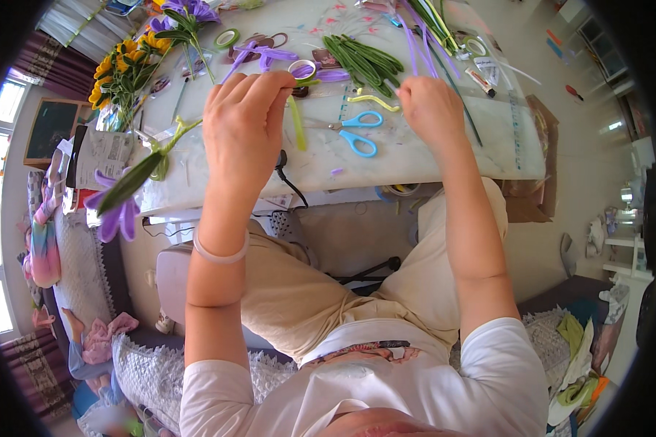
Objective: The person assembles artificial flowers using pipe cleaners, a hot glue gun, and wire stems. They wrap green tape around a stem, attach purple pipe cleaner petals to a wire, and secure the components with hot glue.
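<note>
My left hand [244,120] is raised over the near left of the table, its fingers closed round the stem of a purple fuzzy-wire flower [116,211]. The flower hangs to the left, with a long dark green leaf [133,182] beside its petals. My right hand [431,109] is pinched shut to the right of the blue-handled scissors [357,133]; what its fingertips hold, if anything, is too small to make out. Near those fingertips lies a bent yellow-green pipe cleaner [374,100]. A roll of tape [302,70] sits just beyond my left fingers, and a light green strip [297,124] lies beside that hand.
A bundle of green pipe cleaners [363,62] lies at the table's middle back. Purple pipe cleaners [266,54] are left of it. Yellow flowers [120,73] stand at the far left. Another green tape roll [227,38] and a black cable [291,182] are on the table.
</note>
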Action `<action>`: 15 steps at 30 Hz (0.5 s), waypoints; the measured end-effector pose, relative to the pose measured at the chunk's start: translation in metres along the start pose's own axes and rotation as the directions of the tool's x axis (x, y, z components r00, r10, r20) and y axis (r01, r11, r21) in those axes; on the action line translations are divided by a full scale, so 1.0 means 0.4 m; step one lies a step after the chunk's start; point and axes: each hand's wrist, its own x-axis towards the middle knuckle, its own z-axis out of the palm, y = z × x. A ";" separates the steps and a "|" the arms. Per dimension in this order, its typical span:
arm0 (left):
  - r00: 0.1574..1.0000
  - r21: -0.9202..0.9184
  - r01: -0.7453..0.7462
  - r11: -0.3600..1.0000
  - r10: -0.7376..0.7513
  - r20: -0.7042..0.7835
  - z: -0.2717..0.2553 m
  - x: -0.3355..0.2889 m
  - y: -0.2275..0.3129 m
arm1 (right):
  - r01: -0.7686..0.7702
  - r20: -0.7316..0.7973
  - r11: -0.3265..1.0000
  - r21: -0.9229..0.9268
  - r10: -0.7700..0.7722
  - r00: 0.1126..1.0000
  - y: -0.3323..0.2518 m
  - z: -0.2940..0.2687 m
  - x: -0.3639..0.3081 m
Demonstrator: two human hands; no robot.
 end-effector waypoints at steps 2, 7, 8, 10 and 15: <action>0.999 0.014 -0.024 1.000 0.024 0.038 0.001 0.001 0.012 | 0.132 -0.143 0.973 0.191 -0.105 0.984 -0.053 -0.015 -0.002; 0.995 0.022 -0.049 0.999 0.047 0.089 0.011 -0.006 0.035 | 0.510 -0.340 0.770 0.383 -0.396 0.853 -0.174 -0.058 0.000; 0.994 0.019 -0.052 0.998 0.050 0.093 0.014 -0.005 0.039 | 0.537 -0.348 0.767 0.350 -0.426 0.835 -0.175 -0.051 -0.004; 0.994 0.011 -0.059 0.998 0.058 0.094 0.018 -0.005 0.041 | 0.531 -0.361 0.773 0.346 -0.413 0.836 -0.167 -0.035 -0.007; 0.991 0.021 -0.088 0.996 0.086 0.100 0.020 -0.005 0.042 | 0.341 -0.303 0.723 0.600 -0.189 0.934 -0.134 -0.031 0.008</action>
